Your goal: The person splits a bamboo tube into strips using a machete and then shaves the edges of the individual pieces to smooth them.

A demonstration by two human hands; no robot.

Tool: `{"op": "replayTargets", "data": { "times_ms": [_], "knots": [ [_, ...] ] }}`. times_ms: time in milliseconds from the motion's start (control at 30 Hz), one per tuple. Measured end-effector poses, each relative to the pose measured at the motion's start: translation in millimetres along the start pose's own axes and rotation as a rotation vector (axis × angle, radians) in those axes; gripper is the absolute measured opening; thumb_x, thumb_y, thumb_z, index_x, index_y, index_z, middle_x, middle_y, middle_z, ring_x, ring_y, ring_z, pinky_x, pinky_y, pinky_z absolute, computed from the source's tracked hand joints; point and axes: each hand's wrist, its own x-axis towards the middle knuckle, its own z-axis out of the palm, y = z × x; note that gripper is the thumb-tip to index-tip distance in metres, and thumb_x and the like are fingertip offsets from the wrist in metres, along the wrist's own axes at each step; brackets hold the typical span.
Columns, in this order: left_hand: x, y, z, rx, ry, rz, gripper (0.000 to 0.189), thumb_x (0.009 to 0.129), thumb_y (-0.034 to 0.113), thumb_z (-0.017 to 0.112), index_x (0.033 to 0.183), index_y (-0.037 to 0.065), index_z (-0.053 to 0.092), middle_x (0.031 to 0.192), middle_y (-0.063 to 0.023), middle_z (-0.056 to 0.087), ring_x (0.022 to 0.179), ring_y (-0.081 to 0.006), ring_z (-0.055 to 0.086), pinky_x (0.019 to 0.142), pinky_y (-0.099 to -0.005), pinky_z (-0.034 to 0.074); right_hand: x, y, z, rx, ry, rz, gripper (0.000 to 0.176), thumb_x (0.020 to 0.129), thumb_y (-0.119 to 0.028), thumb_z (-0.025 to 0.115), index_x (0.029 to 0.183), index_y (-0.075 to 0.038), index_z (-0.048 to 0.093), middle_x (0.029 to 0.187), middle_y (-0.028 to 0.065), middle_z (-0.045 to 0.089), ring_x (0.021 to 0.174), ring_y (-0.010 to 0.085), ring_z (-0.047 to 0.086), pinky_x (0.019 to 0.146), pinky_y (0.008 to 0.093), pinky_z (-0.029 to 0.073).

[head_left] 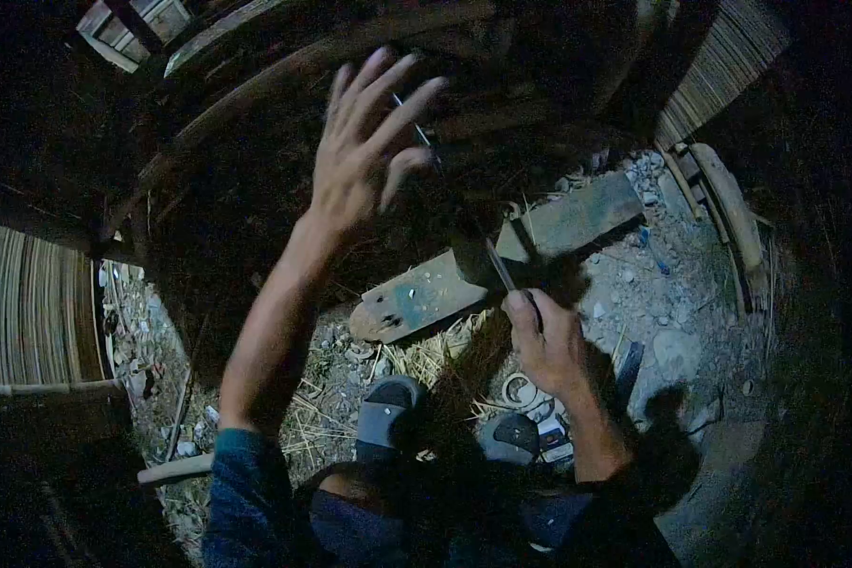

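Teal sleeve [244, 483] at near left leads into a raised forearm and the left hand [355, 156], its fingers spread wide and blurred, apparently holding nothing. The right hand [549, 346], lower and to the right, is closed around the near end of a slender rod [504, 268]. That rod slants away to the far left over a worn board [426, 295] lying on the stony ground [625, 293], just beyond two sandals [388, 417] and some loose straw [445, 352]. A thin bright length shows behind the left fingers; whether it is the same rod or touches them, I cannot tell. The step in hand looks like handling the rod above the board, one-handed. Moving it from this pose calls for a firm right grip and careful placing of those open left fingers
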Motion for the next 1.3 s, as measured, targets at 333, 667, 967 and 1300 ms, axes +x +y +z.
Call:
{"op": "replayTargets", "data": {
  "times_ms": [333, 667, 967, 1300],
  "knots": [
    [-59.4, -46.5, 140.7, -0.01, -0.579, 0.091, 0.061, 0.105, 0.05, 0.022, 0.151, 0.014, 0.039, 0.15, -0.0178, 0.044, 0.129, -0.0379, 0.052, 0.109, -0.0473, 0.042, 6.0, 84.2, 33.9, -0.204, -0.045, -0.021, 0.041, 0.101, -0.038, 0.052, 0.098, 0.001, 0.063, 0.085, 0.0248, 0.065, 0.08, 0.0431, 0.065, 0.072, 0.046, 0.05],
    [-92.9, 43.4, 43.7, -0.936, -0.294, -0.697, 0.124, 0.067, 0.073, 0.073, 0.157, 0.007, 0.02, 0.162, -0.0156, 0.022, 0.149, -0.0306, 0.023, 0.119, -0.0521, 0.024, 22.0, 107.9, 22.6, -0.13, -0.171, 0.162, 0.047, 0.08, -0.035, 0.078, 0.105, 0.001, 0.062, 0.092, 0.0245, 0.066, 0.087, 0.0423, 0.066, 0.079, 0.0481, 0.052],
    [-83.5, 88.8, 89.9, -0.92, -0.283, -0.785, 0.091, 0.078, 0.017, 0.085, 0.149, 0.001, 0.03, 0.142, -0.0217, 0.047, 0.127, -0.0269, 0.053, 0.101, -0.0385, 0.049, 0.4, 185.9, 60.7, -0.259, -0.155, 0.325, 0.078, 0.084, -0.043, 0.072, 0.138, 0.007, 0.045, 0.136, 0.0316, 0.051, 0.127, 0.0432, 0.05, 0.109, 0.0447, 0.04],
    [-113.7, 86.8, 91.5, -0.766, -0.218, -0.69, 0.066, 0.072, 0.01, 0.087, 0.125, 0.002, 0.049, 0.116, -0.0134, 0.061, 0.106, -0.0236, 0.061, 0.091, -0.0381, 0.05, 9.5, 170.8, 38.2, -0.171, -0.37, 0.429, 0.067, 0.082, -0.052, 0.074, 0.119, 0.002, 0.06, 0.12, 0.0276, 0.062, 0.113, 0.0398, 0.06, 0.097, 0.0454, 0.047]
  ]
}}
